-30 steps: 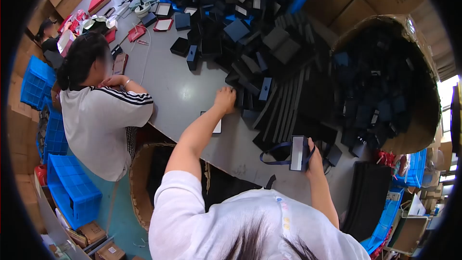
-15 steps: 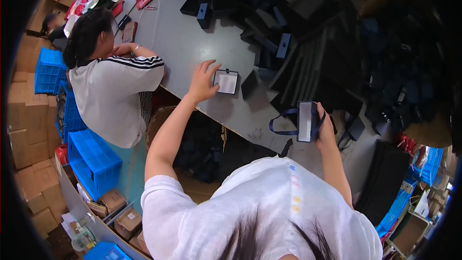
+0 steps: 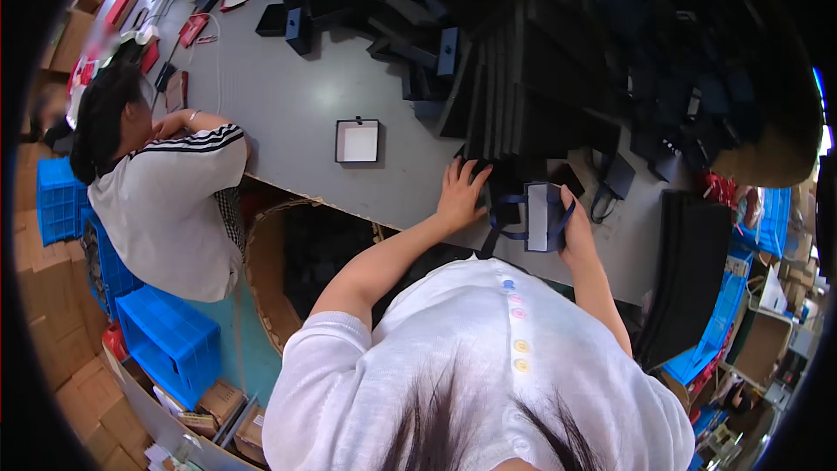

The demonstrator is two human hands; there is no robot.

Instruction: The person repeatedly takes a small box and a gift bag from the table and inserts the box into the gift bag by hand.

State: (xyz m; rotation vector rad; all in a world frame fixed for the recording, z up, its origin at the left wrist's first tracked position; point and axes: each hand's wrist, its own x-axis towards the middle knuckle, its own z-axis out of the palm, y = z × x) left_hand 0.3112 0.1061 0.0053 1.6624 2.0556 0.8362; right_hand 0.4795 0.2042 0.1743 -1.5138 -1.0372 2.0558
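My right hand (image 3: pixel 576 225) grips the side of a small navy gift box (image 3: pixel 538 217) with a pale inside, its opening facing up. A navy ribbon (image 3: pixel 506 215) loops out from the box's left side. My left hand (image 3: pixel 462 195) is over the table's near edge, left of the gift box, fingers spread beside dark pieces; whether its fingertips touch one I cannot tell. Farther left on the table lies an open dark box tray (image 3: pixel 357 141) with a white inside and a small tab at its top edge.
Dark box parts (image 3: pixel 410 17) pile up at the back, beside a row of black panels (image 3: pixel 514 78). Another person (image 3: pixel 170 201) sits at the left of the grey table (image 3: pixel 288 113). Blue crates (image 3: pixel 170 340) stand on the floor. An open cardboard carton (image 3: pixel 266 270) is below the table edge.
My left hand has moved right, away from the white-lined tray and towards the gift box. The dark panel beside that tray is gone from there. The view has shifted right.
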